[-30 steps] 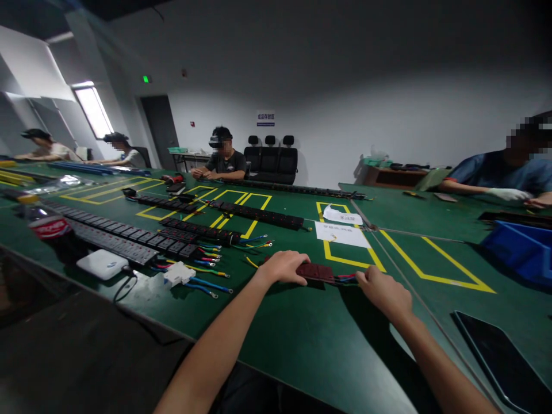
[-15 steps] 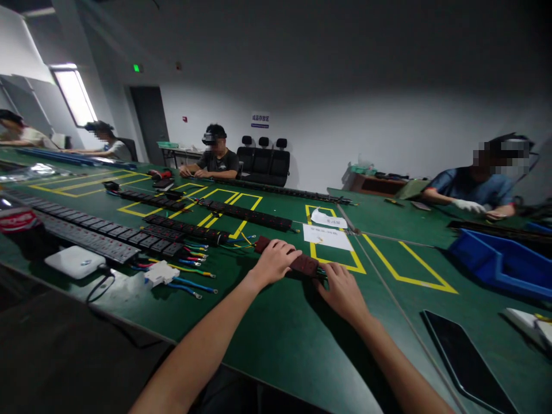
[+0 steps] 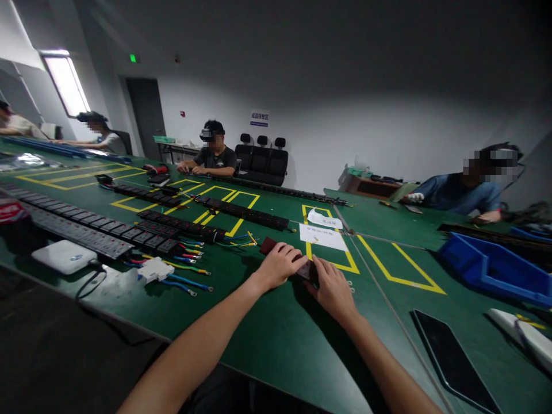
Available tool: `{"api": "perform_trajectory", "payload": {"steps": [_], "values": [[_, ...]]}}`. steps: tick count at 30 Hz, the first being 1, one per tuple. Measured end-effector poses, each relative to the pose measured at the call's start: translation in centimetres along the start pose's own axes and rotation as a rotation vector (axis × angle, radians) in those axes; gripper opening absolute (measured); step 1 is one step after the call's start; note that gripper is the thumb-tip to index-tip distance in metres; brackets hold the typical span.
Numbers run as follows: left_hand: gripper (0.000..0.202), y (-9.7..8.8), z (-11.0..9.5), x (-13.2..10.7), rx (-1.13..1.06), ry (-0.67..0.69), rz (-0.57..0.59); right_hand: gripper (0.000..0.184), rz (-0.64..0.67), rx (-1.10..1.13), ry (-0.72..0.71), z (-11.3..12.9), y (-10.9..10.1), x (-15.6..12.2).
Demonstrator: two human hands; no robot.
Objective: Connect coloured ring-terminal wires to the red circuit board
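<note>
Across the near part of the green table [image 3: 276, 339] lies a short dark red socket strip [image 3: 268, 246], mostly covered by my hands. My left hand [image 3: 282, 265] is wrapped over its middle, fingers bent around the far side. Close beside it, my right hand [image 3: 334, 287] grips the strip's right end, fingertips almost meeting the left hand. Ring terminals [image 3: 351, 286] stick out just past the right hand. Left of the strip, thin coloured wires [image 3: 245, 239] run from a black socket strip [image 3: 207, 231].
A white connector block [image 3: 155, 270] with blue cables, a white box [image 3: 64, 257] and long socket strips [image 3: 95, 233] lie at left. Paper sheets [image 3: 323, 237] are beyond my hands. A phone [image 3: 452, 359] and a blue bin [image 3: 491, 267] stand at right. Co-workers sit around the table.
My right hand has slid left along the strip, closer to my left hand, and ring terminals now show beyond it. The view has shifted slightly. The co-worker at right has moved their gloved hand away.
</note>
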State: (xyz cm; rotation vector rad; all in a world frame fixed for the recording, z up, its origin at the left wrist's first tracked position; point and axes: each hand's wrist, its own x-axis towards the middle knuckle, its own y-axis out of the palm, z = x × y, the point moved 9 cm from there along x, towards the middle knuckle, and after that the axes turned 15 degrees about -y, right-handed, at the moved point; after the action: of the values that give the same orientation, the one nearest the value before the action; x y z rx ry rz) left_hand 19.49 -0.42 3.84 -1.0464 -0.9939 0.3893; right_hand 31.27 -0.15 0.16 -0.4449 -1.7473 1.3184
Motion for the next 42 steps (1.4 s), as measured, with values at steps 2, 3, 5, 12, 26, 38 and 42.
{"api": "perform_trajectory", "payload": {"steps": [2, 3, 5, 12, 26, 38, 42], "values": [[0.047, -0.3, -1.1, 0.0, -0.001, 0.042, -0.006, 0.055, 0.018, 0.004, -0.015, 0.2, 0.0, 0.0], [0.047, -0.3, -1.5, 0.0, -0.006, 0.052, -0.009, 0.052, 0.030, 0.000, -0.013, 0.2, -0.1, -0.1], [0.047, -0.4, -1.9, 0.0, -0.024, 0.053, -0.019, 0.049, 0.053, -0.020, 0.019, 0.0, -0.2, -0.2], [0.053, -0.2, -0.5, -0.1, -0.111, -0.047, -0.048, 0.034, 0.124, -0.018, 0.269, -2.1, -0.1, -1.1], [0.022, 0.3, 2.1, 0.0, -0.260, -0.141, -0.039, 0.038, 0.069, -0.038, 0.279, -3.6, 0.2, -1.3], [0.023, -2.2, 15.5, -2.6, -0.168, -0.953, -0.294, 0.036, 0.089, -0.037, 0.224, -2.6, 0.3, -1.0], [0.023, 0.3, 16.2, -2.8, -0.200, -0.941, -0.143, 0.037, 0.088, -0.041, 0.227, -2.6, 0.1, -1.0]]}}
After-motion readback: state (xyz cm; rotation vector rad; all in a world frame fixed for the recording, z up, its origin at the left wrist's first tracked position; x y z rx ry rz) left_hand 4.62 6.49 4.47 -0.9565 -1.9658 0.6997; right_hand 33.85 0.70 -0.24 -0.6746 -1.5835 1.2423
